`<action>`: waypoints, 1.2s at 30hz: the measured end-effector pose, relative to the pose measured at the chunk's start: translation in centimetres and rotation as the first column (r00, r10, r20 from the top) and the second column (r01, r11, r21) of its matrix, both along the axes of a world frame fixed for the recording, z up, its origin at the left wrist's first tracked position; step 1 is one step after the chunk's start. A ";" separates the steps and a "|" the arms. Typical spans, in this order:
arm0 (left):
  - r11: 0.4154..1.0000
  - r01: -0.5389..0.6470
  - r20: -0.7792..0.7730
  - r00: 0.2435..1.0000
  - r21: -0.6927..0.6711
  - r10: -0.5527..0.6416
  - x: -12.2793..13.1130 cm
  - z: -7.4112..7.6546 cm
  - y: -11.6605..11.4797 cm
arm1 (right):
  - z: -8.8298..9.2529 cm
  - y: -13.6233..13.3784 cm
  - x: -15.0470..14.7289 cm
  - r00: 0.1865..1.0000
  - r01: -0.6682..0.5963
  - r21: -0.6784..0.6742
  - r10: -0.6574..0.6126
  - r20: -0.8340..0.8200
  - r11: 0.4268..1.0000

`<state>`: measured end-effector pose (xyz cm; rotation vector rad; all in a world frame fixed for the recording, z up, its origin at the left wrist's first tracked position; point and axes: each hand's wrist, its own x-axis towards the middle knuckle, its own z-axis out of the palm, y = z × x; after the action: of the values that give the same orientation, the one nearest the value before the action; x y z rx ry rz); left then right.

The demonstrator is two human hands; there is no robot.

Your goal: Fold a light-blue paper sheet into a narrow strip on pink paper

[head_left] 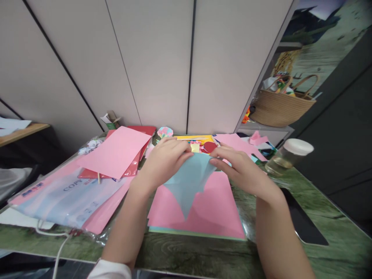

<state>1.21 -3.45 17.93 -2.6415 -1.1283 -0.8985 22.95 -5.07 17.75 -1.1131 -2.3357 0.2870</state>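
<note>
Head view shows left hand [165, 161] and right hand [241, 168] both pinching the blue paper [190, 178] by its upper edge over pink sheets [215, 213], apparently a folding step calling for aligned edges.

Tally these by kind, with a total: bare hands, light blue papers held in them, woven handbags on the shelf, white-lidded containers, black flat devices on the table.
Bare hands: 2 (left hand, right hand)
Light blue paper: 1
Woven handbag: 1
White-lidded container: 1
Black flat device: 1
Total: 6
</note>
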 end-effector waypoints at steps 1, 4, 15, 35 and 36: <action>0.999 0.027 0.016 1.000 -0.023 -0.026 0.0 0.0 -0.1 | 0.1 -0.1 -0.1 1.000 0.016 -0.001 -0.016 0.001 1.000; 0.990 0.113 0.075 0.991 -0.085 -0.107 0.3 -0.1 -0.5 | 0.2 -0.6 -0.3 1.000 0.025 0.018 -0.025 0.009 1.000; 0.897 0.360 0.162 0.931 -0.256 -0.327 0.8 0.6 -1.7 | 0.8 -2.7 -0.9 1.000 -0.027 0.071 0.026 0.015 0.997; 0.949 0.208 0.202 0.966 -0.236 -0.162 1.2 0.6 -2.3 | 0.2 -1.9 -1.5 0.997 0.005 0.267 0.015 -0.072 0.964; 0.950 0.208 0.213 0.964 -0.232 -0.160 1.2 0.5 -2.1 | 0.1 -1.7 -1.5 0.997 0.003 0.265 0.019 -0.080 0.964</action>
<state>2.44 -5.60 18.45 -2.9619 -1.1160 -1.1356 21.42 -6.82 17.87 -0.9436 -2.2276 0.0192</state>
